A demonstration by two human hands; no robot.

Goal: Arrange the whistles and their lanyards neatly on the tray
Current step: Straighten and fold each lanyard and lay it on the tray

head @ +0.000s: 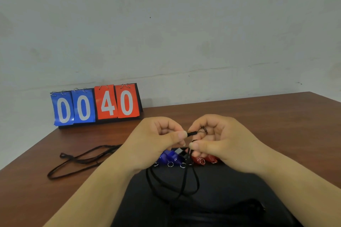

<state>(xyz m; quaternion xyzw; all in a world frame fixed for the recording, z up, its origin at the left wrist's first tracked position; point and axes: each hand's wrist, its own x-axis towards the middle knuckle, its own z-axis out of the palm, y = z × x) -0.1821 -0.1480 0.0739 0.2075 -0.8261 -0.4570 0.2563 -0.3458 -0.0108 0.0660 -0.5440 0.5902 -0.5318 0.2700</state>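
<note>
A black lanyard hangs in loops from both my hands above a black tray. My left hand pinches the lanyard's black end piece between thumb and fingers. My right hand pinches the cord and its thin loop just to the right. Blue whistles with metal rings lie along the tray's far edge, partly hidden by my left hand. Red whistles lie next to them, partly under my right hand.
More black lanyards lie in a loose heap on the brown wooden table to the left of the tray. A blue and red flip scoreboard reading 00 40 stands at the table's far edge against the wall.
</note>
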